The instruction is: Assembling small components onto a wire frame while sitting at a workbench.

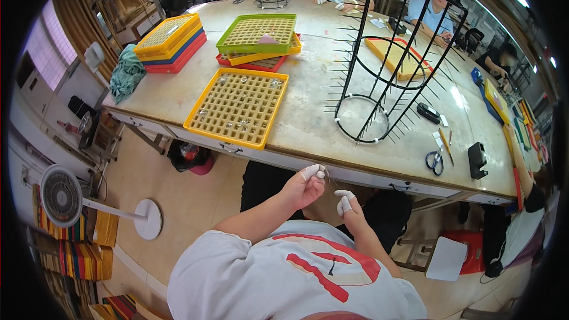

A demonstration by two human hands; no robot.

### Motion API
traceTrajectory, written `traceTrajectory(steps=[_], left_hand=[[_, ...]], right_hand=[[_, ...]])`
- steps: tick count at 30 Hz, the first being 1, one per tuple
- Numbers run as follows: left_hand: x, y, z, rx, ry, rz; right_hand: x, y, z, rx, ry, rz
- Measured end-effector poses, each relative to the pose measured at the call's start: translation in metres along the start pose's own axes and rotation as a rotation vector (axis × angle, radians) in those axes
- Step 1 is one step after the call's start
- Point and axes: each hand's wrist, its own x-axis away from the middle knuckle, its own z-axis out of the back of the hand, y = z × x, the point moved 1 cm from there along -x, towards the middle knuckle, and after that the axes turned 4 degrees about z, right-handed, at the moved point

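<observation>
Strand (330, 179): thin, just before the desk (308, 112).
Left hand (305, 186): fingers pinched on strand.
Right hand (351, 207): fingers narrow; whether holding, I cannot tell.
Yellow tray (225, 138): gridded, on desk.

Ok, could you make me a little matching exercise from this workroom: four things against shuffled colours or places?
1. Tray nearest the person
2. Scissors
3. Spiky wire rack
4. Pedestal fan

A. Standing on the floor
B. Black, upright on the table
C. Yellow, with many small compartments
D. Blue-handled

Pairs: 1-C, 2-D, 3-B, 4-A
</observation>
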Motion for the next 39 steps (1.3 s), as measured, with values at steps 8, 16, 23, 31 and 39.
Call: traceTrajectory(steps=[8,16,23,31,39], left_hand=[[-0.009,0.001,0.013,-0.136,0.228,-0.33],[-0.005,-0.03,0.037,-1.431,0.219,-0.319],[0.0,-0.027,0.028,-1.84,0.114,0.038],[0.0,-0.021,0.025,-1.647,0.137,0.245],[0.002,-0.019,0.026,-1.462,0.098,0.298]], right_hand=[[0.011,-0.041,-0.017,0.562,-0.121,0.096],[0.011,-0.053,-0.025,0.866,-0.251,0.358],[0.012,-0.051,-0.014,0.953,-0.03,0.292],[0.008,-0.049,-0.006,0.95,0.003,0.239],[0.006,-0.013,-0.003,0.243,-0.055,0.231]])
